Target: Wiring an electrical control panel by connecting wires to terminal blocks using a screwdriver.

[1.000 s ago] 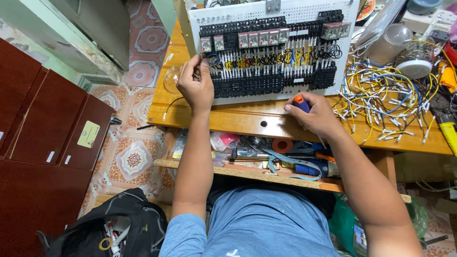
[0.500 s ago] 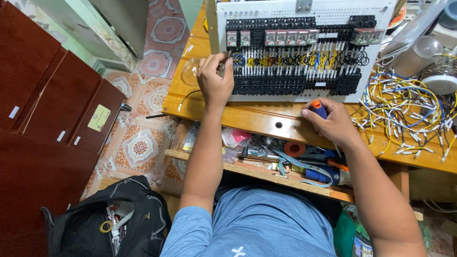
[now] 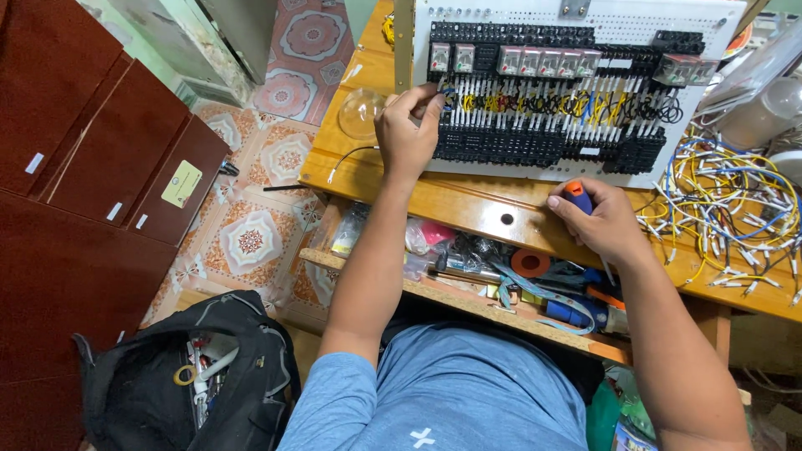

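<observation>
We find the left hand (image 3: 407,134) raised to the left end of the white control panel (image 3: 576,25), its fingers (image 3: 430,98) pinched together at the row of white-ferruled wires (image 3: 535,104) just under the clear relays (image 3: 547,61); whether they grip a wire end we cannot tell. The panel stands on the wooden table (image 3: 468,205), leaning away from us, with black terminal blocks (image 3: 543,146) running across its lower half. The right hand (image 3: 606,221) rests on the table just below the panel's lower edge, clenched around a screwdriver (image 3: 576,196) with an orange and blue handle (only the handle's end shows above the knuckles). A loose heap of yellow, white and blue jumper wires (image 3: 727,209) lies to the right of that hand. Below the table edge a shelf (image 3: 468,296) carries tools and a roll of tape (image 3: 530,263). An open black tool bag (image 3: 192,376) sits on the tiled floor (image 3: 251,238) at lower left.
</observation>
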